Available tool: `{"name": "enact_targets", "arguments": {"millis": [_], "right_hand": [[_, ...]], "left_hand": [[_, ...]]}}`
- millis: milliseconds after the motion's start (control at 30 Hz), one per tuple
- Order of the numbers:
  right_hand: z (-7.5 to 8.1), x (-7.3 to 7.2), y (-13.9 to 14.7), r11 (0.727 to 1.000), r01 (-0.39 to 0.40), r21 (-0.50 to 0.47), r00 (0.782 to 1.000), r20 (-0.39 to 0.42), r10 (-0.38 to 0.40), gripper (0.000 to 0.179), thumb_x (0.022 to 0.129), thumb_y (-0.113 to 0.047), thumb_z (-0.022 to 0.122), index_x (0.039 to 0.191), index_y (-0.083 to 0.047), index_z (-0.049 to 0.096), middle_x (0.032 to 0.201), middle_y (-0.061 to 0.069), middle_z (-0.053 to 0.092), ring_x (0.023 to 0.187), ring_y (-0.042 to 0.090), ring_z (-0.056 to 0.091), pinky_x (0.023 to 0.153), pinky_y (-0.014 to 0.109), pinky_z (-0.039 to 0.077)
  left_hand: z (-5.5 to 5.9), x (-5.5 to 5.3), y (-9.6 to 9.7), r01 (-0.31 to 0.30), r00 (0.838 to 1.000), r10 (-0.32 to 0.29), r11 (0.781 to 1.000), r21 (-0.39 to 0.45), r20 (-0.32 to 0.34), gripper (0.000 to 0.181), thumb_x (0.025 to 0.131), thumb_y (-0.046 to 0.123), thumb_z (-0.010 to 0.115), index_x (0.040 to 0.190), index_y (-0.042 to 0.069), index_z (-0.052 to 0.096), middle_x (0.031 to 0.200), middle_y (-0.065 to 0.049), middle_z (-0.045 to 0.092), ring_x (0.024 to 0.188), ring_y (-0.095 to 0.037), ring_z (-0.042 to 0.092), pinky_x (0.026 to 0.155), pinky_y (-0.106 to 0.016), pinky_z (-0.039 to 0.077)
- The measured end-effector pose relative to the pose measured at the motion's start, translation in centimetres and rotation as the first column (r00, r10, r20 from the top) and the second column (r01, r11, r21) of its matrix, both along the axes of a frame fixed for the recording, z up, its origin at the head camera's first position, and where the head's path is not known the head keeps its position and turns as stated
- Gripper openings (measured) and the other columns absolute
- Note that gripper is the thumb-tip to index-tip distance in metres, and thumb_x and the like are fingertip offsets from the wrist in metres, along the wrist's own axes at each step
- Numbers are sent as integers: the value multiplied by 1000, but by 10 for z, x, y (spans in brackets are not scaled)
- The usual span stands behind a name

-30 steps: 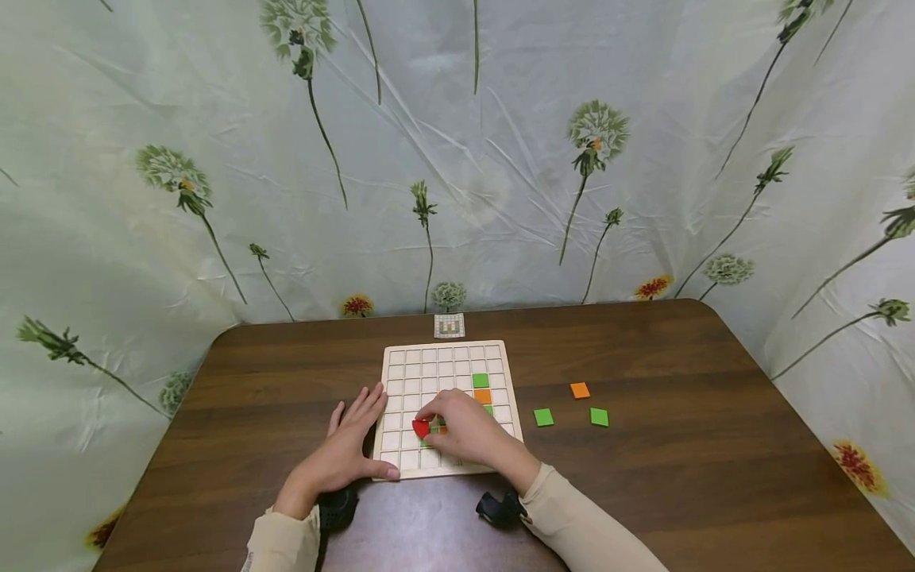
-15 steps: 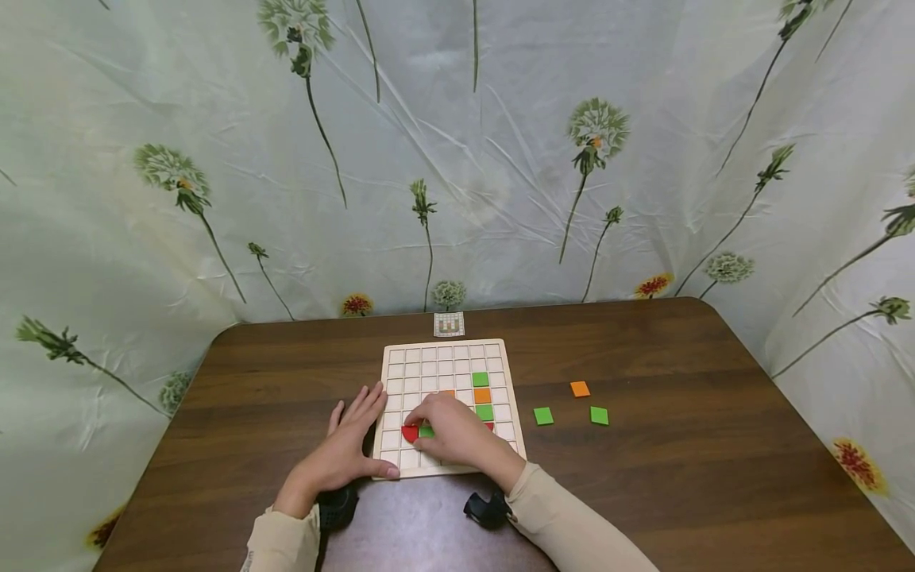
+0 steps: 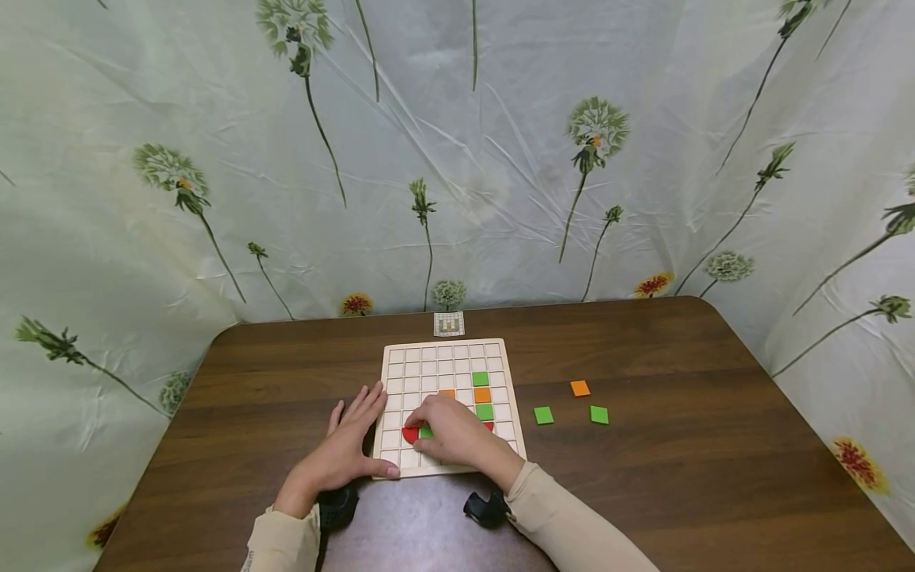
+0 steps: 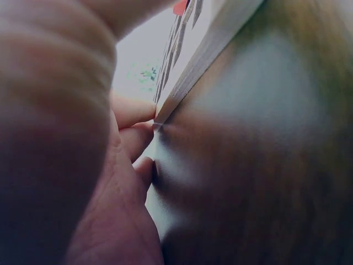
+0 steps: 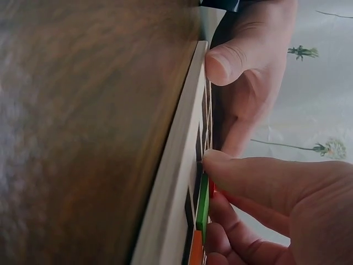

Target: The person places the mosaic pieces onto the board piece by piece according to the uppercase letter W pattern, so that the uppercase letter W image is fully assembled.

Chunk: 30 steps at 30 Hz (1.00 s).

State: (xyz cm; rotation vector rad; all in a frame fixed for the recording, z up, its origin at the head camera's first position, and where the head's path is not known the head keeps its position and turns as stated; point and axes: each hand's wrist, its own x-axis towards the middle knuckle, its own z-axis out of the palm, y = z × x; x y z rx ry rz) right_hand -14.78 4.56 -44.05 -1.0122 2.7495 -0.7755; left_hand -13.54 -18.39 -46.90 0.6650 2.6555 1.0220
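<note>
A pale wooden grid board (image 3: 422,365) lies on the table in the head view. My right hand (image 3: 453,433) is over its lower left part, thumb and fingers pinching a red round-edged piece (image 3: 410,434) at a cell left of a green tile (image 3: 426,432). In the right wrist view the red piece (image 5: 212,186) shows between thumb and fingers, low at the board's face. My left hand (image 3: 346,449) lies along the board's left side, fingers extended to the edge, thumb at the near left corner. The left wrist view shows its fingertips (image 4: 144,113) against the board's edge (image 4: 190,83).
On the board's right side stand a column of green and orange tiles (image 3: 482,395) and part of another red piece (image 3: 489,427). An orange tile (image 3: 580,388) and two green tiles (image 3: 599,415) lie right of the board. A small pattern card (image 3: 449,324) lies behind it.
My right hand has shifted a little left and nearer with the red piece, then stayed still over the last half second. The left hand has not moved.
</note>
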Motion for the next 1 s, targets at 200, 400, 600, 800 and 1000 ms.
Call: {"name": "enact_targets", "arguments": {"millis": [200, 400, 600, 800, 1000], "right_hand": [[1, -1, 0, 1000, -2, 4, 1000, 8, 2, 20, 84, -13, 76, 104, -13, 79, 94, -6, 68, 86, 7, 56, 79, 20, 46], [1, 0, 0, 1000, 4, 14, 1000, 15, -4, 20, 85, -15, 76, 104, -12, 79, 94, -6, 67, 88, 7, 56, 80, 21, 46], [1, 0, -1, 999, 30, 26, 1000, 7, -31, 14, 86, -17, 76, 99, -14, 78, 91, -7, 65, 84, 7, 53, 76, 21, 45], [1, 0, -1, 999, 45, 23, 999, 1, -45, 10, 85, -17, 78, 94, -14, 77, 88, -7, 66, 83, 8, 53, 76, 21, 46], [-1, -2, 0, 1000, 28, 1, 999, -22, -28, 10, 85, -16, 78, 93, -12, 77, 87, -6, 68, 84, 8, 57, 77, 21, 47]], "left_hand": [[1, 0, 0, 3, 1000, -3, 1000, 11, -11, 120, 70, 49, 88, 157, -4, 24, 167, -18, 13, 152, -43, 4, 112, -67, -9], [1, 0, 0, 1, 1000, -1, 1000, 1, 0, 120, 71, 50, 88, 158, -3, 24, 167, -17, 12, 152, -43, 4, 112, -67, -9], [2, 1, 1, -5, 1000, 5, 1000, 10, -3, 121, 70, 48, 89, 158, -3, 24, 167, -18, 12, 152, -43, 4, 112, -67, -9], [3, 1, 1, -5, 1000, 5, 1000, 2, -5, 120, 70, 49, 89, 157, -4, 25, 167, -18, 13, 152, -43, 4, 112, -67, -8], [2, 0, 1, -5, 1000, 5, 1000, -9, -1, 120, 71, 49, 88, 158, -3, 23, 167, -19, 12, 152, -43, 4, 112, -67, -8]]}}
